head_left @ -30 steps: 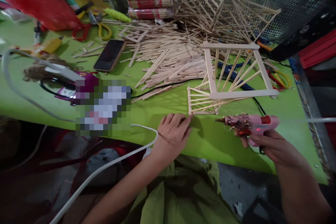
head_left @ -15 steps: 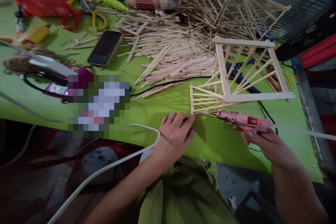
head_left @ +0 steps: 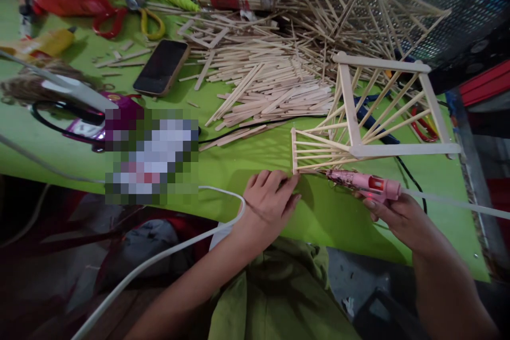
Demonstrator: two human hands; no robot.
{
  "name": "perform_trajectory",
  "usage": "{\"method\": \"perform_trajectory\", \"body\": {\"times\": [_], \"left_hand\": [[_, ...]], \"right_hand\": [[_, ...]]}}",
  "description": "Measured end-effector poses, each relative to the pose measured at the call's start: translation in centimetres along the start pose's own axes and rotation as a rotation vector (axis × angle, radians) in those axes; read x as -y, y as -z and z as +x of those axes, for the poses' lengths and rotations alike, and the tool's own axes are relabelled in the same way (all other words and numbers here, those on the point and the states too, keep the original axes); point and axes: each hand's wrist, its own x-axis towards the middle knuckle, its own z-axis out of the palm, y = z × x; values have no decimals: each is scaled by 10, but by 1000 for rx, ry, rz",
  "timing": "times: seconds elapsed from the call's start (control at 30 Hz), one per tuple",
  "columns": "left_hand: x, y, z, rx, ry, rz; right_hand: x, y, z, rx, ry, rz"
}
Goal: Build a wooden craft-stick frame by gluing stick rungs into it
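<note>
From the head camera, your left hand (head_left: 271, 196) lies flat on the green table (head_left: 239, 162), fingers together and fingertips pressed to the near corner of the stick frame (head_left: 358, 133), gripping nothing. Your right hand (head_left: 398, 218) is closed around the pink glue gun (head_left: 364, 183), whose nozzle seems to touch the frame's near edge — blur hides the contact. Loose sticks (head_left: 271, 85) and a phone (head_left: 162, 67) lie beyond.

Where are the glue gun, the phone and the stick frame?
glue gun (head_left: 372, 185), head view, on its pink body.
phone (head_left: 162, 67), head view, on its dark screen.
stick frame (head_left: 402, 150), head view, on its near flat bar.
</note>
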Motion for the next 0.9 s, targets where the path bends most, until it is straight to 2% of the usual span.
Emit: {"method": "perform_trajectory", "body": {"times": [0.23,0.57,0.9], "left_hand": [[0,-1,-1,1,7,-2],[0,-1,-1,6,3,3],[1,-1,-1,5,4,-1]], "right_hand": [[3,0,1,4,29,-4],[0,0,0,11,-27,-20],[0,-1,0,9,-16,-57]]}}
